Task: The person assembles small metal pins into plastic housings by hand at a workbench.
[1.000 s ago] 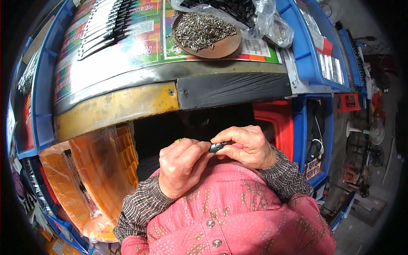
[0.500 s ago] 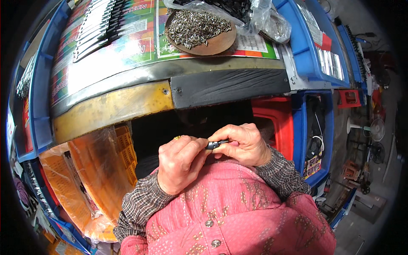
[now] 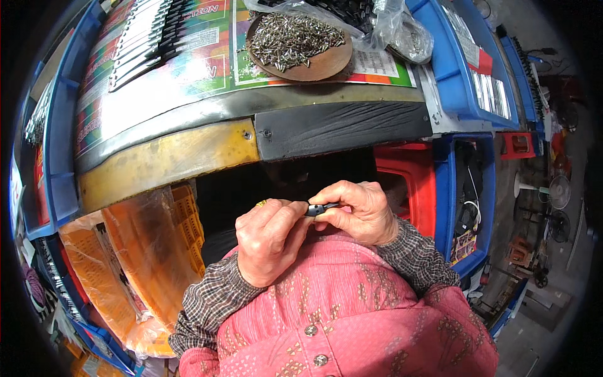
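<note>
In front of my chest, both hands work on one small black handle-like piece with small round dark spots on its side. My left hand pinches its left end between thumb and fingers. At its narrower right end, my right hand is closed, finger and thumb pressed together over the tip. Most of the piece is hidden by my fingers. On the bench beyond lies a round brown dish heaped with small silver metal pins. A row of slim pale strips with black ends lies farther left.
The bench's front edge has black and yellow facing. A clear plastic bag and black parts lie behind the dish. Blue crates flank the bench. Below stand a red stool and orange plastic-wrapped crates.
Both hands stay nearly in place. The black piece has turned slightly between my fingers, so its side spots show more plainly, and the right fingers have shifted a little.
</note>
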Available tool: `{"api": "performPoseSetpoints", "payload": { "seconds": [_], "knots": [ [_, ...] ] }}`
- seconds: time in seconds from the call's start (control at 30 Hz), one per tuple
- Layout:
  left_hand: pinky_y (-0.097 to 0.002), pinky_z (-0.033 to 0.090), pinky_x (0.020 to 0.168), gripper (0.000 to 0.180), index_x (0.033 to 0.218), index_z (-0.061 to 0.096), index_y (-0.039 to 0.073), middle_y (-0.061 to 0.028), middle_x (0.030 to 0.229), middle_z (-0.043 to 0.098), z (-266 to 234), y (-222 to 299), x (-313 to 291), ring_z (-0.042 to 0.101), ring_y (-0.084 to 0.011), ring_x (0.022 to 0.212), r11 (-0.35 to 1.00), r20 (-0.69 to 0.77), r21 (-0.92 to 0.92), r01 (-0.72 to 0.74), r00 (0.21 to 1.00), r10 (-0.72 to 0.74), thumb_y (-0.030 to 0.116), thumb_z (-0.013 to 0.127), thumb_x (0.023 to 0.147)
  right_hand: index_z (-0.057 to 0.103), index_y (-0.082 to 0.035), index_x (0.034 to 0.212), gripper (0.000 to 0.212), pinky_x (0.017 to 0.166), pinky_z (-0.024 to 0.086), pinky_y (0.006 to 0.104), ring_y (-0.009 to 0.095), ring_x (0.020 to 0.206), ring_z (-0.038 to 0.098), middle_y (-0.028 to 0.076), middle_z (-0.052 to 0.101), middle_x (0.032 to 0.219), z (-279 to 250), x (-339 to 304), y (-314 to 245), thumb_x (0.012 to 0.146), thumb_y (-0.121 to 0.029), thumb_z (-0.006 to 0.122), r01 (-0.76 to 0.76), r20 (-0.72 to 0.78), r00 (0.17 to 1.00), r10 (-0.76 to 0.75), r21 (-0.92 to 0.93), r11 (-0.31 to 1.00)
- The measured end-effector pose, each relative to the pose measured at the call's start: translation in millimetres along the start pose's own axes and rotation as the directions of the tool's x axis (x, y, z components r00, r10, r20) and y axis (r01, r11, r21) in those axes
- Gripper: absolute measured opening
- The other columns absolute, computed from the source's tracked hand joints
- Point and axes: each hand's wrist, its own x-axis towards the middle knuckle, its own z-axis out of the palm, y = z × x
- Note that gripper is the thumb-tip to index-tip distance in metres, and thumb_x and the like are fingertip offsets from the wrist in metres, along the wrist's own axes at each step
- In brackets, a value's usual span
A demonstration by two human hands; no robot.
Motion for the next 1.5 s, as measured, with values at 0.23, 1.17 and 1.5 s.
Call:
{"api": "performPoseSetpoints", "payload": {
  "seconds": [0.23,1.17,1.5],
  "knots": [
    [-0.0297,0.048,0.053,0.023,0.087,0.065,0.002,-0.0101,0.076,0.065,-0.8,-2.1,3.0,0.063,-0.0215,0.062,1.000,0.033,-0.001,-0.015,0.999,0.015,-0.003,0.075,0.067,0.063,0.003,0.098,0.012,0.059,0.054,0.0221,0.011,0.068,0.067,0.007,0.067,0.083,-0.6,1.7,0.8,0.087,-0.001,0.065,-0.031,0.010,0.999,0.031,0.027,0.999],
    [-0.0279,0.041,0.047,0.021,0.087,0.064,0.003,-0.0067,0.066,0.056,-48.1,-3.3,45.9,0.051,-0.0161,0.051,0.986,-0.100,0.166,-0.028,0.994,0.045,-0.003,0.076,0.070,0.065,-0.001,0.103,0.037,0.079,0.047,0.0382,0.029,0.093,0.056,0.010,0.062,0.097,-39.3,115.0,-39.0,0.068,-0.007,0.077,0.224,-0.017,0.874,-0.486,-0.872,0.434],
    [-0.0281,0.041,0.047,0.020,0.087,0.064,0.002,-0.0070,0.066,0.056,-48.4,-4.2,43.1,0.051,-0.0163,0.050,0.989,-0.105,0.148,-0.010,0.994,0.026,-0.002,0.076,0.071,0.066,-0.002,0.094,0.028,0.077,0.046,0.0384,0.029,0.089,0.054,0.010,0.060,0.092,-34.7,117.4,-33.6,0.069,-0.008,0.077,0.191,-0.061,0.881,-0.469,-0.862,0.469]
  ]
}}
